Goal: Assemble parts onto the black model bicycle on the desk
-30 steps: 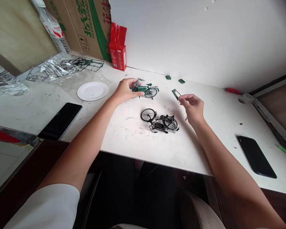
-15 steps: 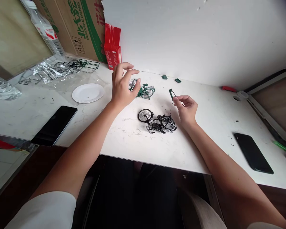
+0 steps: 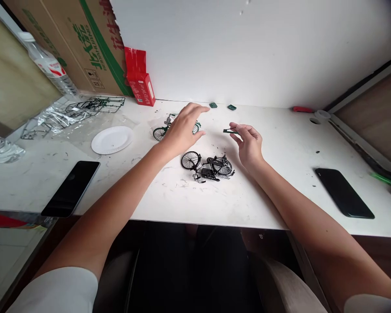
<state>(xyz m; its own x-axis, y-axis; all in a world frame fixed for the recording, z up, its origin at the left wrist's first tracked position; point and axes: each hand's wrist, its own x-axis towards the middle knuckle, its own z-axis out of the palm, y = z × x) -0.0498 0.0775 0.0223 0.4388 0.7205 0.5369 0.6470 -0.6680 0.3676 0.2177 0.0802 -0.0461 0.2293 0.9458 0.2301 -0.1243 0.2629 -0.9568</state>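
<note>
White wall (image 3: 247, 56) backs the worktop (image 3: 163, 204); from my remote seat I see the left hand (image 3: 181, 132) has let go of the green bicycle (image 3: 159, 133), its fingers spread and empty, so it is free while the model stands unheld behind it, left of the worktop's middle; the right hand (image 3: 250, 141) pinches one green part (image 3: 228, 131); I count two bicycles, the black bicycle (image 3: 211, 168) lying nearer the front edge; two green pieces (image 3: 213, 105) by the back edge; two phones (image 3: 71, 189), toward left and right; one plate (image 3: 112, 140).

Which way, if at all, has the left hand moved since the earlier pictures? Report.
Yes: the left hand has moved rightward, judged against the black bicycle.
</note>
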